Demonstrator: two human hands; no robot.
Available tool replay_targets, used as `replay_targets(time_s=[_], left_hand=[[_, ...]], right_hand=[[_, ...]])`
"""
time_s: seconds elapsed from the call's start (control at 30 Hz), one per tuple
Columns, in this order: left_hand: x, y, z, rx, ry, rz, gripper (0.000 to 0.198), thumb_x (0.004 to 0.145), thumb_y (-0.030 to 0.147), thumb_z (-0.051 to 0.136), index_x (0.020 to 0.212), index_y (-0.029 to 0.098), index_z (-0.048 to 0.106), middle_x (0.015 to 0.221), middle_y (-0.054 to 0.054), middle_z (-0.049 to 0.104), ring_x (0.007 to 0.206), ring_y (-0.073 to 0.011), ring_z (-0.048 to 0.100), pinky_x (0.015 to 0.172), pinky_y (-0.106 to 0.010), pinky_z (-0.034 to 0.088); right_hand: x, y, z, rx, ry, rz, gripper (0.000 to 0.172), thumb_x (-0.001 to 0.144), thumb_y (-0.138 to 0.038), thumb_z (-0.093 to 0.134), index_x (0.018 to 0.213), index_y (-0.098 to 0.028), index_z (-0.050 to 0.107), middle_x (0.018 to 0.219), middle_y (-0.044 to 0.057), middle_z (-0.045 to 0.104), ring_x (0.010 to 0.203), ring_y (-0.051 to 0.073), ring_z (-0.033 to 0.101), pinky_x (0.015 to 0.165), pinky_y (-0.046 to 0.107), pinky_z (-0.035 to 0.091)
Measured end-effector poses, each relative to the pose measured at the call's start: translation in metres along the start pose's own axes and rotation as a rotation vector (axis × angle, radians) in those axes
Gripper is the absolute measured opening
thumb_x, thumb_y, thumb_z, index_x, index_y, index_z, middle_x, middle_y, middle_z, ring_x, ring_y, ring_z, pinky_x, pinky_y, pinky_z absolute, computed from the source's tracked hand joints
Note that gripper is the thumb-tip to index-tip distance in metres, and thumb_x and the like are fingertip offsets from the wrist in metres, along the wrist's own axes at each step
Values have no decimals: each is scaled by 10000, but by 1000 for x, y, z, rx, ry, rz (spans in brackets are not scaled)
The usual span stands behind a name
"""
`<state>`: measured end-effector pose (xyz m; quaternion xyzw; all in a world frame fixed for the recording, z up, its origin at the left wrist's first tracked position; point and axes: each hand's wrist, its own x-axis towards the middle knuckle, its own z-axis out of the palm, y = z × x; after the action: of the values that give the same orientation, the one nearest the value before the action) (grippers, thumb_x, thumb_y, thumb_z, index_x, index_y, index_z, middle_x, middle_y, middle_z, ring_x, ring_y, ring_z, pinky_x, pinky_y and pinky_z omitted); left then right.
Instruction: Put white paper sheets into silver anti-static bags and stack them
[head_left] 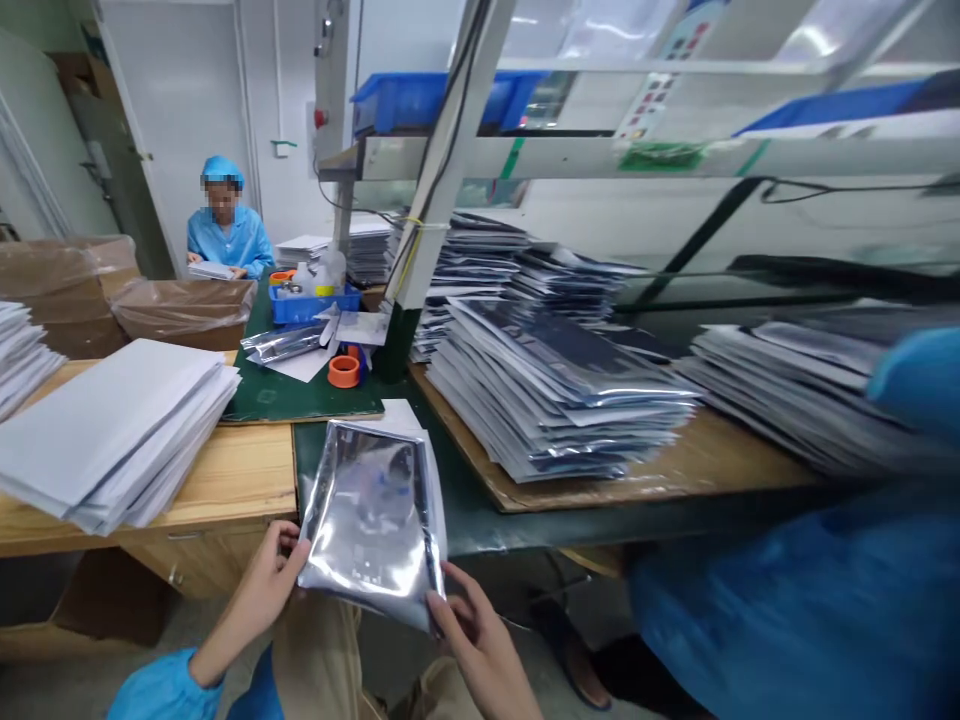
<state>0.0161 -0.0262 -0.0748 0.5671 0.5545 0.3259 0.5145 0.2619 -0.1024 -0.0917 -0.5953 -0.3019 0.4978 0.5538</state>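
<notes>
A shiny silver film bag (pixel 367 520) with dark edges lies at the green bench's front edge, partly overhanging it. At the bag's lower left corner, my left hand (pixel 274 570) pinches it between thumb and fingers. My right hand (pixel 472 620) grips the lower right corner the same way. White sheets (pixel 435 480) show beneath the bag along its top and right side. Whatever the bag contains, if anything, cannot be made out through the glare.
White paper stacks (pixel 127 420) stand on the wooden table at left. Piled silver bags (pixel 555 390) rest on a brown board (pixel 517 495) at right. A slanted post (pixel 435 190) rises behind. Orange tape (pixel 344 371) lies near a blue tray (pixel 315 306). A blue-clothed person (pixel 742 610) is close at right; another (pixel 229 235) sits far back.
</notes>
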Motion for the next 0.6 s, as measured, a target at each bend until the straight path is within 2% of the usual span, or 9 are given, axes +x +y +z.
replay_targets(time_s=[0.07, 0.13, 0.23, 0.3, 0.4, 0.47, 0.53, 0.6], left_hand=[[-2, 0, -1, 108, 58, 59, 396, 812, 549, 509, 999, 199, 510, 928, -44, 551, 720, -176, 585, 613, -310, 497], [-2, 3, -2, 252, 118, 150, 344, 820, 520, 516, 923, 195, 562, 897, -49, 557, 761, -192, 576, 677, -324, 479], [-3, 9, 0, 300, 109, 194, 339, 815, 527, 516, 799, 194, 580, 804, -39, 548, 714, -195, 561, 656, -321, 459], [-5, 16, 1, 241, 117, 200, 350, 792, 542, 542, 797, 194, 585, 792, -38, 564, 726, -200, 566, 679, -319, 461], [-12, 33, 1, 34, 97, 134, 424, 769, 603, 543, 862, 194, 607, 837, -51, 620, 798, -219, 588, 733, -326, 473], [-17, 47, 2, -178, -9, 27, 523, 789, 663, 462, 959, 195, 623, 909, -69, 659, 833, -235, 610, 742, -345, 488], [-19, 59, 3, -327, -111, -78, 627, 806, 708, 360, 1023, 189, 636, 945, -90, 680, 848, -255, 631, 755, -381, 502], [-16, 63, 4, -315, -123, -97, 679, 806, 726, 313, 1000, 178, 664, 902, -106, 692, 845, -275, 642, 772, -415, 509]], right_hand=[[1, -6, 9, 40, 14, 58, 660, 571, -619, 766, 1001, -163, 561, 505, -47, 601, 464, 137, 534, 428, 226, 451], [3, -11, 15, 93, 7, 107, 633, 523, -645, 776, 872, -171, 540, 485, -42, 596, 431, 127, 517, 413, 224, 430], [9, -18, 20, 147, 3, 113, 673, 502, -609, 811, 913, -183, 490, 520, -26, 640, 443, 129, 545, 440, 215, 423], [9, -23, 22, 194, 13, 101, 807, 501, -554, 843, 1095, -178, 446, 555, -29, 671, 466, 137, 574, 467, 213, 431], [3, -31, 22, 348, -59, 109, 1014, 558, -424, 869, 1346, -165, 285, 667, -14, 720, 607, 169, 664, 588, 239, 499], [-4, -34, 20, 461, -143, 142, 1000, 614, -338, 858, 1387, -145, 255, 811, 31, 748, 769, 192, 700, 726, 277, 527], [-13, -34, 18, 526, -195, 164, 901, 653, -299, 838, 1367, -136, 314, 934, 68, 747, 887, 214, 696, 829, 317, 519], [-21, -30, 18, 568, -201, 162, 799, 675, -291, 823, 1333, -166, 386, 1010, 71, 737, 947, 223, 685, 874, 335, 508]])
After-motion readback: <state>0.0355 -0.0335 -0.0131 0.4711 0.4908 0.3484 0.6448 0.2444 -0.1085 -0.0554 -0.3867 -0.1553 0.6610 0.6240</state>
